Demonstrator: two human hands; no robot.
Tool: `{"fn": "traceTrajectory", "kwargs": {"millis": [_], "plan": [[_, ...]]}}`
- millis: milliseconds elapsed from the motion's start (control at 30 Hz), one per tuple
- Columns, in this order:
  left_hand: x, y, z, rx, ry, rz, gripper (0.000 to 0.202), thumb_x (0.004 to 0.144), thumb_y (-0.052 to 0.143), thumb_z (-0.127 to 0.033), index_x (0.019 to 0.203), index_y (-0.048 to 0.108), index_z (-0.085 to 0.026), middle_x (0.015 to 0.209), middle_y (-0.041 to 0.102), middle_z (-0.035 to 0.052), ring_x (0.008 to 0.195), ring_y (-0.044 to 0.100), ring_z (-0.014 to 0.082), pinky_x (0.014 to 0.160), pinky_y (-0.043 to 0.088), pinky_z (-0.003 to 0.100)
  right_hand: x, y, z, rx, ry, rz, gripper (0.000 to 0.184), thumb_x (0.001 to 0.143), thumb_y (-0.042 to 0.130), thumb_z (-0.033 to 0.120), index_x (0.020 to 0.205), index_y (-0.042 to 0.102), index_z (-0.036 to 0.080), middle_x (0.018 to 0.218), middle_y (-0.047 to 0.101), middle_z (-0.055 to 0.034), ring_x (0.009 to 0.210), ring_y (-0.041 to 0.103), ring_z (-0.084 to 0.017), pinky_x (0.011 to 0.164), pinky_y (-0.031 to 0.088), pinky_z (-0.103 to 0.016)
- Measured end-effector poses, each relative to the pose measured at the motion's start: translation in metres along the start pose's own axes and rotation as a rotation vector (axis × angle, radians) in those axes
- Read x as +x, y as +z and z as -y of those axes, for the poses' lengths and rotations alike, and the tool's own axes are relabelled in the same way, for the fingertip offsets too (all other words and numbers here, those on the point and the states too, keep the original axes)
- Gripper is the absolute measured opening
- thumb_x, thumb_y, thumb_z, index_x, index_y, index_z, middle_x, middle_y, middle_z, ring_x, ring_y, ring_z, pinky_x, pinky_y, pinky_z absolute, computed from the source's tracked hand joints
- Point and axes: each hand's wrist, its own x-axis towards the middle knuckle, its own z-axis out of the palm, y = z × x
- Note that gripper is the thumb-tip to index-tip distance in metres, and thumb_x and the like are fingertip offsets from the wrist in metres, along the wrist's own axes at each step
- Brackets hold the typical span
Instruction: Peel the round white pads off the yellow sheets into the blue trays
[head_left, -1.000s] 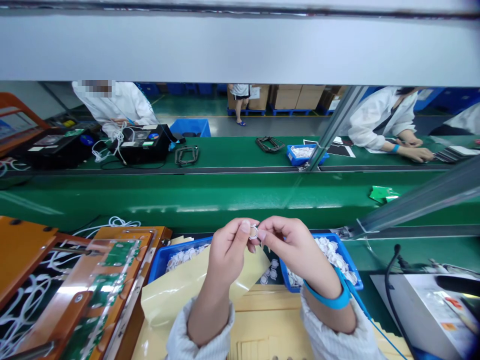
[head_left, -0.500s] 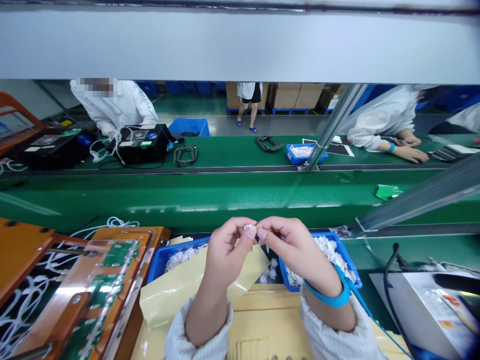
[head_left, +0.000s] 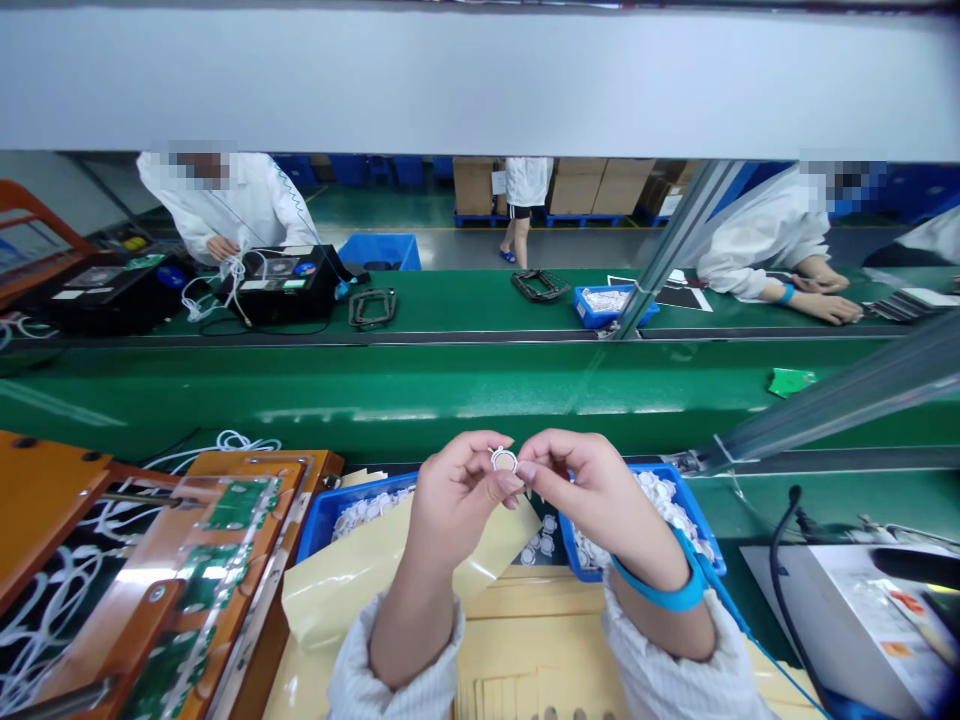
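Between my two hands is a small round white part [head_left: 504, 460] with a ring-shaped rim and a beige centre. My left hand [head_left: 461, 500] pinches it between thumb and fingers. At its right edge the closed fingertips of my right hand [head_left: 577, 485] meet it; a blue band [head_left: 664, 590] circles that wrist. Below my hands lies a glossy yellowish sheet [head_left: 352, 570], partly over a left blue bin [head_left: 319, 525] of small white parts. A second blue bin [head_left: 716, 565] of white pieces is partly hidden by my right forearm. Several round pieces [head_left: 538, 540] lie on a dark surface between the bins.
An orange fixture with green circuit boards [head_left: 199, 580] stands at left, with white cables. A metal post [head_left: 840, 400] slants in at right. Across the green belt [head_left: 420, 385], co-workers sit near black boxes [head_left: 289, 285] and a small blue bin [head_left: 596, 318].
The small round part has turned, so its flat face now shows between my fingers. The green piece on the belt has shifted right, and a person in the background has walked right.
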Motion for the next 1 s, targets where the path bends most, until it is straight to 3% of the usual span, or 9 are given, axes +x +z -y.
{"fn": "traceTrajectory", "kwargs": {"millis": [200,500,600,733,1000], "plan": [[-0.0009,-0.0007,-0.0014,-0.048,0.078,0.007,0.029,0.085,0.091,-0.037,0.106,0.079,-0.022,0.067,0.079,-0.0011,0.054,0.073,0.0120,0.058,0.059,0.017,0.0003,0.0002,-0.0013,-0.018,-0.016,-0.007,0.022,0.096,0.065,0.032,0.082,0.075,0.018,0.064,0.065,0.0016,0.056,0.046,-0.012,0.052,0.035,-0.025],[0.0000,-0.0025,0.0031,-0.031,0.135,0.067,0.031,0.084,0.092,-0.035,0.109,0.079,-0.023,0.071,0.079,-0.0008,0.060,0.074,0.0127,0.061,0.059,0.018,-0.0001,0.0006,0.0003,-0.012,-0.056,-0.018,0.018,0.093,0.064,0.025,0.078,0.071,0.019,0.061,0.064,0.0029,0.054,0.049,-0.011,0.052,0.036,-0.024],[-0.0005,-0.0030,0.0003,-0.024,0.165,0.127,0.027,0.092,0.085,-0.037,0.114,0.077,-0.023,0.075,0.080,0.0000,0.063,0.074,0.0123,0.062,0.060,0.018,-0.0003,-0.0007,-0.0006,-0.009,-0.033,-0.012,0.016,0.092,0.063,0.022,0.079,0.071,0.019,0.063,0.067,0.0021,0.055,0.052,-0.012,0.053,0.038,-0.024],[-0.0016,-0.0023,-0.0051,-0.035,0.183,0.136,0.025,0.109,0.061,-0.040,0.116,0.077,-0.021,0.079,0.079,0.0020,0.066,0.074,0.0111,0.063,0.059,0.017,-0.0010,-0.0015,0.0002,0.037,-0.019,0.011,0.014,0.091,0.061,0.017,0.080,0.071,0.019,0.070,0.074,0.0002,0.060,0.060,-0.013,0.056,0.042,-0.024],[-0.0024,-0.0015,-0.0066,0.001,0.142,0.110,0.024,0.110,0.059,-0.035,0.113,0.078,-0.021,0.078,0.078,0.0016,0.066,0.073,0.0108,0.062,0.058,0.017,-0.0001,-0.0012,0.0012,0.016,-0.046,-0.002,0.016,0.091,0.062,0.015,0.080,0.072,0.019,0.067,0.073,0.0018,0.057,0.057,-0.011,0.054,0.041,-0.022]]}}
